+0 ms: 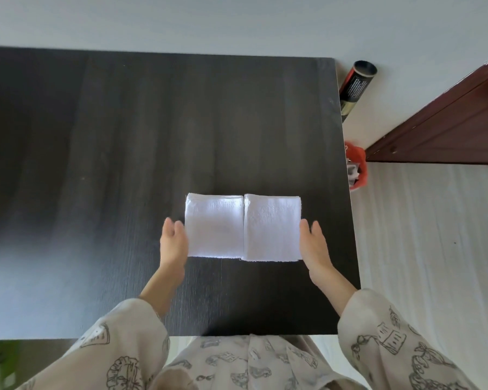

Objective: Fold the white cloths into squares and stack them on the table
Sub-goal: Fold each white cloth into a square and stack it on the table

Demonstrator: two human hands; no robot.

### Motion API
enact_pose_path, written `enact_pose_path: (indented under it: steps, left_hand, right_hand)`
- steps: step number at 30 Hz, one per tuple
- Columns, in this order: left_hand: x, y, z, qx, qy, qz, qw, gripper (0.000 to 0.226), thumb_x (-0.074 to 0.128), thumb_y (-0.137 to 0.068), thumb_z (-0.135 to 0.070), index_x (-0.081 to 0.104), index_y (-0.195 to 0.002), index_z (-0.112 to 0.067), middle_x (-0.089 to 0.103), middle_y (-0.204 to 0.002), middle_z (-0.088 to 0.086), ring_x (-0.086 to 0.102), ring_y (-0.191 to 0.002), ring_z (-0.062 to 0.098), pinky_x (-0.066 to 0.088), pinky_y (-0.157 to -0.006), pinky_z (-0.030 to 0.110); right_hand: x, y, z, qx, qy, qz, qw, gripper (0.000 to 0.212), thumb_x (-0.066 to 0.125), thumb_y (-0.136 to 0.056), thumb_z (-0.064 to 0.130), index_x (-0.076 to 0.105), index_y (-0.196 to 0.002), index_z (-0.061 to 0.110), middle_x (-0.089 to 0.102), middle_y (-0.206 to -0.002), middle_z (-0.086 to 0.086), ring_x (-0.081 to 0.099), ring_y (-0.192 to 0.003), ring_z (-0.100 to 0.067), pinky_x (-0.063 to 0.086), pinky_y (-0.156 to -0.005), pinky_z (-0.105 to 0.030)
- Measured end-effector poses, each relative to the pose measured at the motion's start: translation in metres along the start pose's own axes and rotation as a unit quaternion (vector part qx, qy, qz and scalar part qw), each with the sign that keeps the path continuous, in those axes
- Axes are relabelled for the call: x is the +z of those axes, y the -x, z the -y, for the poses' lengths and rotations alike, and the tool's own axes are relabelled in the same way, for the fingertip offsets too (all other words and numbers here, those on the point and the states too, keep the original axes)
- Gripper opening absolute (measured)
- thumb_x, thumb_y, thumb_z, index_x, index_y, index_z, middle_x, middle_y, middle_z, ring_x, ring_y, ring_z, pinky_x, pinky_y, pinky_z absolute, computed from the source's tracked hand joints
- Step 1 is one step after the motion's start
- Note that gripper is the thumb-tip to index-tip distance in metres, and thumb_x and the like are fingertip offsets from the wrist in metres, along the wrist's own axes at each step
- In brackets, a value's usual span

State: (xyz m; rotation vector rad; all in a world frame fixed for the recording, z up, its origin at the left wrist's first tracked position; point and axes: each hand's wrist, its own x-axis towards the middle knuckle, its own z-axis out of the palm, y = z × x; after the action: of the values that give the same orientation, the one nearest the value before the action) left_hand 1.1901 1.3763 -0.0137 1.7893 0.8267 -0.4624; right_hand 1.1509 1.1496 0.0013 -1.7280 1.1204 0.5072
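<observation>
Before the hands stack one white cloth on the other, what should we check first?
1. Both cloths folded to squares: left cloth and right cloth look about square. Ok.
2. Side by side, edges meeting: ok.
3. Hands ready: left hand and right hand flank the cloths, fingers straight, no grip. Ok.
4. Stacked: not ok, both lie flat on the table.
5. Bare table around the cloths: ok.
6. Folds tidy underneath: cannot tell.
</observation>
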Motion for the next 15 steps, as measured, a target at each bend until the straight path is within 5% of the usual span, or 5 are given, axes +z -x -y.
enact_pose_path:
  steps: [4,7,9,11,15]
  left_hand:
    - [-0.002,0.019,0.003,-0.161,0.135,-0.059,0.976,0.023,0.029,-0.091,-0.010,0.033,-0.069,-0.013,0.027,-0.067,0.000,0.022,-0.059,0.013,0.024,-0.057,0.029]
    - [-0.001,0.020,0.006,-0.242,0.256,0.000,0.936,0.020,0.027,-0.081,-0.003,0.034,-0.064,-0.013,0.036,-0.068,0.004,0.033,-0.061,0.017,0.028,-0.059,0.028]
    - [0.001,0.023,0.003,-0.279,0.296,0.040,0.913,0.024,0.026,-0.083,-0.003,0.049,-0.079,-0.007,0.053,-0.086,0.011,0.053,-0.083,0.026,0.041,-0.082,0.033]
    - [0.004,0.023,-0.003,-0.306,0.326,0.065,0.892,0.033,0.026,-0.091,-0.010,0.050,-0.112,-0.001,0.053,-0.118,0.018,0.048,-0.118,0.036,0.032,-0.108,0.045]
    - [0.006,0.021,-0.017,-0.334,0.369,0.068,0.865,0.045,0.025,-0.098,-0.021,0.035,-0.135,0.000,0.044,-0.136,0.019,0.036,-0.131,0.039,0.023,-0.112,0.049]
  right_hand:
    - [-0.009,0.008,-0.006,0.148,-0.134,0.024,0.980,0.047,0.039,-0.099,0.032,0.031,-0.140,0.012,0.043,-0.135,-0.011,0.036,-0.133,-0.030,0.028,-0.111,-0.043]
    - [-0.014,0.016,-0.001,0.175,-0.115,0.064,0.976,0.052,0.042,-0.097,0.030,0.026,-0.143,0.013,0.041,-0.140,-0.015,0.034,-0.134,-0.033,0.023,-0.114,-0.044]
    - [-0.018,0.026,0.007,0.141,-0.092,0.069,0.983,0.047,0.038,-0.100,0.019,0.024,-0.144,0.008,0.041,-0.138,-0.020,0.033,-0.134,-0.033,0.026,-0.107,-0.031]
    - [-0.022,0.037,0.020,0.095,-0.121,0.053,0.987,0.044,0.028,-0.101,0.003,0.018,-0.144,0.001,0.024,-0.150,-0.018,0.020,-0.139,-0.028,0.007,-0.096,-0.014]
    - [-0.019,0.043,0.034,0.097,-0.158,0.058,0.981,0.044,0.025,-0.100,-0.001,0.019,-0.143,-0.001,0.019,-0.154,-0.014,0.017,-0.140,-0.025,0.002,-0.097,-0.012]
